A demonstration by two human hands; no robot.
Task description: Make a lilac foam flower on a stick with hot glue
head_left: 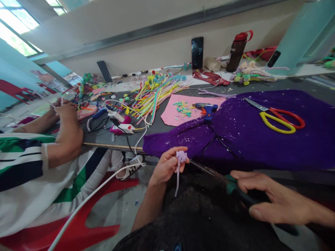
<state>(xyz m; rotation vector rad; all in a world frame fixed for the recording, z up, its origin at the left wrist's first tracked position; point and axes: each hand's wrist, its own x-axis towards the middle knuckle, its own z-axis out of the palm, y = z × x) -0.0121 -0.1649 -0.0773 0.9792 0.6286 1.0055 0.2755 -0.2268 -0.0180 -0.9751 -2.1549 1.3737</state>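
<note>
Between the thumb and fingers of my left hand (167,165) is a small lilac pipe-cleaner flower (181,156). Its single stem hangs down below my fingers. My right hand (274,198) grips the black and green handles of long-nose pliers (209,170). The tips of the pliers point left and reach the flower's right side; whether they pinch it I cannot tell. Beyond my hands, a purple cloth (235,132) covers the table edge. On it lie scissors (277,118) with one red and one yellow handle. A blue glue gun (208,109) rests partly on a pink sheet (169,116).
Cut pipe-cleaner bits (183,108) lie on the pink sheet. Behind are bundled pipe cleaners (154,94), a phone (197,52) and a dark bottle (237,52). A power strip (125,128) and white cable (96,195) are at left, beside a seated co-worker (60,167).
</note>
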